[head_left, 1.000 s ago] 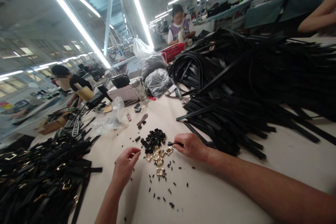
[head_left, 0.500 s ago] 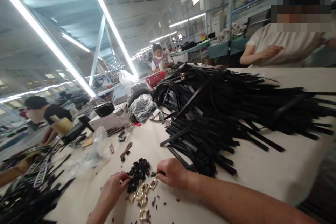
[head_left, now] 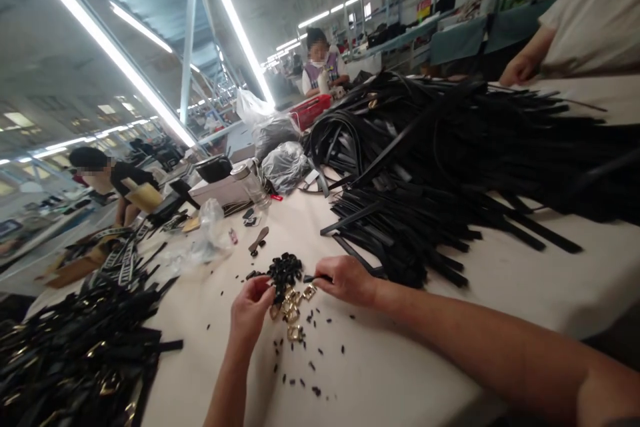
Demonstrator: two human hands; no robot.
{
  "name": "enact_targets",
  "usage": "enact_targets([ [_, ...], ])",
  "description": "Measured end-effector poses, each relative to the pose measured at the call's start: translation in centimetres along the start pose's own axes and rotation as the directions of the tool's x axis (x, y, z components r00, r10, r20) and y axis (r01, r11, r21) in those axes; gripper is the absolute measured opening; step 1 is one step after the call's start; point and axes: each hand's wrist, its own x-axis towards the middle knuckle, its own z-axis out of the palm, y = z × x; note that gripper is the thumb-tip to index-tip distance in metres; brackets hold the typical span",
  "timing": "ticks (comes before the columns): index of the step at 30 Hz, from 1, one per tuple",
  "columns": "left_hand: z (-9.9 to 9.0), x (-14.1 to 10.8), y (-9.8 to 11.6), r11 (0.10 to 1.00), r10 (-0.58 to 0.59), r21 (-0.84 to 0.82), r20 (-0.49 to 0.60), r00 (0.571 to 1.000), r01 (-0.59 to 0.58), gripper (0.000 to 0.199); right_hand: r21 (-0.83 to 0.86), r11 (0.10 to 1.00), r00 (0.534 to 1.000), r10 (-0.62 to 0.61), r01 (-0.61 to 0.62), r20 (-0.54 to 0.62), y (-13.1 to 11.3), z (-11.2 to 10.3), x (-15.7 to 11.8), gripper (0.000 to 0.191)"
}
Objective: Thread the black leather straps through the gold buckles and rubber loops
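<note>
My right hand (head_left: 347, 280) is closed around a black strap (head_left: 309, 278), whose short tip sticks out past the fingers toward the left. On the other side, my left hand (head_left: 253, 303) has thumb and fingers pressed together; whatever lies between them is hidden. Between both hands sits a pile of small black loops (head_left: 286, 268). Just in front of it lie several gold buckles (head_left: 293, 310), close to my left fingertips. Small black bits (head_left: 312, 365) are scattered over the cream tabletop (head_left: 390, 367).
A big heap of black straps (head_left: 425, 147) fills the right and back of the table. Straps with gold buckles (head_left: 85, 353) are piled at left. A glass jar (head_left: 251, 185), plastic bags (head_left: 287, 167) and a box (head_left: 220, 195) stand behind. Co-workers sit around, one arm (head_left: 525, 63) at far right.
The view has tilted down and shifted, so the table appears higher. My left hand has turned more upright beside the black loops. My right hand still grips the strap.
</note>
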Motion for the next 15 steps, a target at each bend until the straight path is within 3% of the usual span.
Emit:
enact_targets([
  [2,0.9,-1.3,0.8,0.936,-0.101,-0.333,0.057,0.993,0.115,0.042,0.02,0.999,0.998,-0.04,0.041,-0.054,-0.3,-0.2,-0.1,0.011],
  [5,2.1,-2.6,2.1,0.676,-0.197,-0.675,0.221,0.955,0.296,0.041,0.042,0.993,0.989,-0.101,0.106,-0.108,-0.7,-0.4,-0.3,0.009],
  [8,2.6,-2.8,2.8,0.541,-0.216,-0.756,0.299,0.929,0.369,0.036,0.052,0.989,0.986,-0.129,0.135,-0.105,-1.2,-0.4,-0.5,0.009],
  [15,2.8,-3.1,3.1,0.355,-0.306,-0.823,0.346,0.887,0.443,0.035,0.051,0.983,0.978,-0.172,0.179,-0.113,-1.5,-0.2,-0.7,0.012],
])
